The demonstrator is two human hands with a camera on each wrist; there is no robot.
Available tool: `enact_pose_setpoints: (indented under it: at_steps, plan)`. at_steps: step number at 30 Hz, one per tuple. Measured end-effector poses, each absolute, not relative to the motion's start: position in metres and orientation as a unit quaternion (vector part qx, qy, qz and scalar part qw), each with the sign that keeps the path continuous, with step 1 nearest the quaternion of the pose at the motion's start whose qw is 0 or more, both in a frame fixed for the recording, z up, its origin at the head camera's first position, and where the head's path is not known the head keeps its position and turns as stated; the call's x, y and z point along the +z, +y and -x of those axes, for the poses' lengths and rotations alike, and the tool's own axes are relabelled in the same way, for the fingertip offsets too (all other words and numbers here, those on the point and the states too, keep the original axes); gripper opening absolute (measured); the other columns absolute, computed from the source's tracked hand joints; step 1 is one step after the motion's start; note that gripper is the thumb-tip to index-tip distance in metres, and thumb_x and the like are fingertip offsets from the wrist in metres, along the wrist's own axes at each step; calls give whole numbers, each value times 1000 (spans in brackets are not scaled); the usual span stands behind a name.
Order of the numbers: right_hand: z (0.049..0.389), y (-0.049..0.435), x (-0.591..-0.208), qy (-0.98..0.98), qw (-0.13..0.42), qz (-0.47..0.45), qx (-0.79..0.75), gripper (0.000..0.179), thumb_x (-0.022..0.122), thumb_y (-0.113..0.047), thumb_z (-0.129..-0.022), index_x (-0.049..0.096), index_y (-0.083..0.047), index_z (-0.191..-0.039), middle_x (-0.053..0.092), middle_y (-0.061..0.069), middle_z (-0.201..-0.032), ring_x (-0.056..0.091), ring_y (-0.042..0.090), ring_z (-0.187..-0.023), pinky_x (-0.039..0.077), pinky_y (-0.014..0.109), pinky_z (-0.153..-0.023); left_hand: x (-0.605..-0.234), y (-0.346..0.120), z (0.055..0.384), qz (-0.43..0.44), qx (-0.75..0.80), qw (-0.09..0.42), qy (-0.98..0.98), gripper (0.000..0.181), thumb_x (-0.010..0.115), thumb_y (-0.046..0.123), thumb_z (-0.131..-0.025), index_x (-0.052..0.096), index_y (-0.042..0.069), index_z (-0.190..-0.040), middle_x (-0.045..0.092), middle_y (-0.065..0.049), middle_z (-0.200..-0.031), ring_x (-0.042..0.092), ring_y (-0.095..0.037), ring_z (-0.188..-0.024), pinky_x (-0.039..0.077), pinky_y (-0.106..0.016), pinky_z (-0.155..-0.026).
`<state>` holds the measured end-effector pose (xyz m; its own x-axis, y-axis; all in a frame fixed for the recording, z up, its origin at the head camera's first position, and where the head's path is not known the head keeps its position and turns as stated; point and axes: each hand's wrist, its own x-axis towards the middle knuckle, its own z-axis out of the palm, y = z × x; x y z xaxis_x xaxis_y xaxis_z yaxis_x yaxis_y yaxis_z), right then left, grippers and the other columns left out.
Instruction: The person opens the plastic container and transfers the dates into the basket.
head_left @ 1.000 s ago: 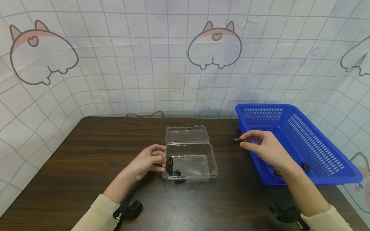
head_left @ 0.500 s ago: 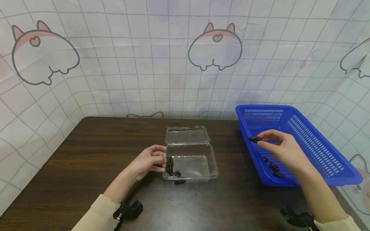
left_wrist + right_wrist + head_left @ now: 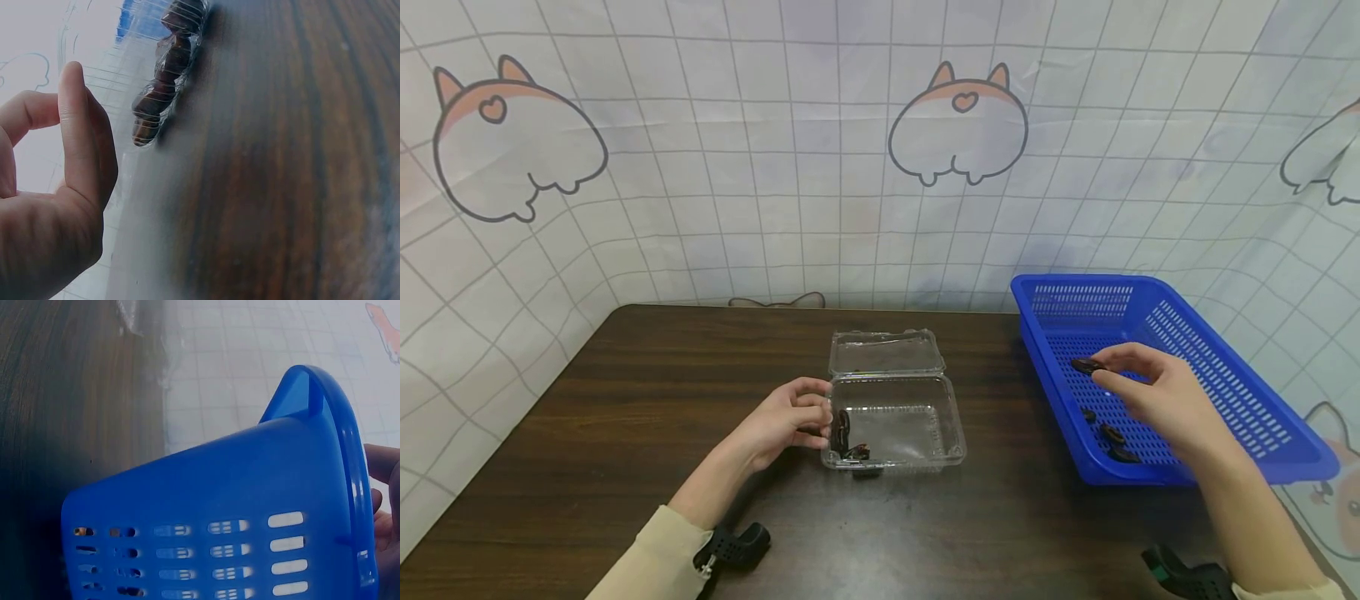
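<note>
Between thumb and fingers, my right hand (image 3: pixel 1165 400) pinches a dark brown date (image 3: pixel 1086 366) above the left part of the blue basket (image 3: pixel 1232 358). Below it, a few more dates (image 3: pixel 1112 434) lie on the basket floor. My left hand (image 3: pixel 782 421) holds the left rim of an open, clear plastic clamshell box (image 3: pixel 898 429) with its fingertips. Several dates (image 3: pixel 165 78) sit along the left and front of that box, seen through its wall in the left wrist view. The right wrist view shows the basket's outer wall (image 3: pixel 237 481) and hides most of the hand.
A dark wooden table (image 3: pixel 685 367) carries the box and the basket. The clamshell's lid (image 3: pixel 887 352) is folded back toward the wall. Behind the table hangs a white gridded cloth (image 3: pixel 737 208) with cartoon prints. Black straps (image 3: pixel 733 546) circle both wrists.
With the date still pinched, my right hand has moved right, from beside the basket's left rim to over its inside. The left hand and box have stayed put.
</note>
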<state>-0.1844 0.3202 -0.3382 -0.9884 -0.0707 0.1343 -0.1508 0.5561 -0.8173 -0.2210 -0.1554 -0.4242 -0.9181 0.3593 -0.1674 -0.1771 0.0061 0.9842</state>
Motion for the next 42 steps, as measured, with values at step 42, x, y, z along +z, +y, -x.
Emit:
enact_pose_setpoints:
  at_steps: [42]
  plan:
    - [186,274,-333,-858,-10,-129,498,35,62,-33,-105,62,-6,-127,69,15,-103,39,17,-47,35,36,-40,-425,-155,222,-61,701,192,685,49,61,0,-96,41,-3,-141,62,-7,-94,63,-21,-79,62,-34,-71]
